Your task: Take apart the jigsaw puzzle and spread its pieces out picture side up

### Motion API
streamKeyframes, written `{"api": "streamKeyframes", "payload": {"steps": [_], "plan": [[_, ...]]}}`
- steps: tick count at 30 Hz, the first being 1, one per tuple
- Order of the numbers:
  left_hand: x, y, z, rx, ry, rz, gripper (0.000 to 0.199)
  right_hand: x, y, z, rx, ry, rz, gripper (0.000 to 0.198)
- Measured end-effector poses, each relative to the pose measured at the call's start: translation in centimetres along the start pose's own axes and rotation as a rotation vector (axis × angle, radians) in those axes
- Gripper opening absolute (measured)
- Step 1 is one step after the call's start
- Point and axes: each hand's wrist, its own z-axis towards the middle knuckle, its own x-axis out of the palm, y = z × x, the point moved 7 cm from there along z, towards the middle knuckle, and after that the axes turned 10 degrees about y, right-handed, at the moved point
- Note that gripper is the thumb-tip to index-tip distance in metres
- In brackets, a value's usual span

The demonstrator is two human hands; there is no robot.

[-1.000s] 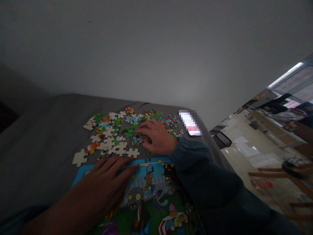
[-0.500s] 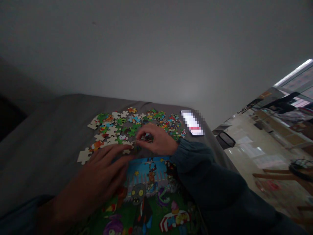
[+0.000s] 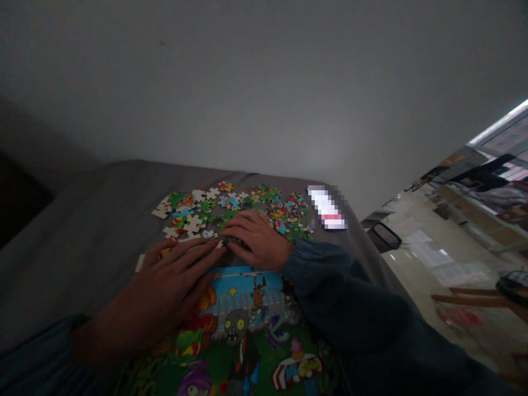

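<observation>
My left hand (image 3: 175, 272) lies palm down with fingers stretched out over puzzle pieces at the near left edge of the spread. Part of a white piece shows beside its fingertips. My right hand (image 3: 258, 236) also rests palm down, its fingers extended over the middle of the pieces; what lies beneath it is hidden. Loose jigsaw pieces (image 3: 193, 224), some picture side up and some plain backed, are scattered beyond both hands. Nearer to me is a colourful cartoon picture board (image 3: 243, 308) with a zombie on it, partly covered by my left hand.
A grey cloth surface (image 3: 94, 220) lies under everything and meets a pale wall (image 3: 247, 93) at the back. A phone with a lit, blurred screen (image 3: 328, 209) lies right of the pieces. Off the right edge, the tiled floor (image 3: 412, 242) shows lower down.
My right hand has gone from a pinch to fingers laid flat on the pieces. My left hand has settled on the pieces at the left, covering more of them.
</observation>
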Motion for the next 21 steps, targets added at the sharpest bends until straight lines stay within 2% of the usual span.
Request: {"api": "streamKeyframes", "payload": {"steps": [3,4,7,10,12,14,18,21], "plan": [[-1.2,1.4,0.4,-0.137,0.041,-0.059,0.04,0.5,0.0,0.2,-0.012,0.028,-0.027,0.028],[-1.5,2.0,0.5,-0.203,0.103,-0.073,0.041,0.7,0.1,0.2,-0.024,0.034,-0.038,0.029],[-3.7,4.4,0.4,-0.352,0.094,-0.101,0.037,1.2,0.3,0.4,-0.054,0.041,-0.07,0.031],[-5.0,8.4,-0.9,-0.519,0.051,-0.134,0.044,1.5,0.4,0.7,-0.082,0.034,-0.081,0.033],[-4.4,11.0,-1.8,-0.6,0.148,-0.141,0.049,1.6,0.4,0.9,-0.105,0.028,-0.069,0.035],[-3.3,12.5,-2.3,-0.566,0.271,-0.132,0.05,1.7,0.5,1.2,-0.114,0.024,-0.044,0.035],[-3.5,12.8,-2.2,-0.434,0.215,0.048,0.054,1.5,0.4,1.6,-0.093,0.023,-0.006,0.03],[-3.2,11.8,-1.9,-0.365,0.24,0.02,0.059,1.3,0.6,1.5,-0.115,0.01,0.007,0.03]]}}
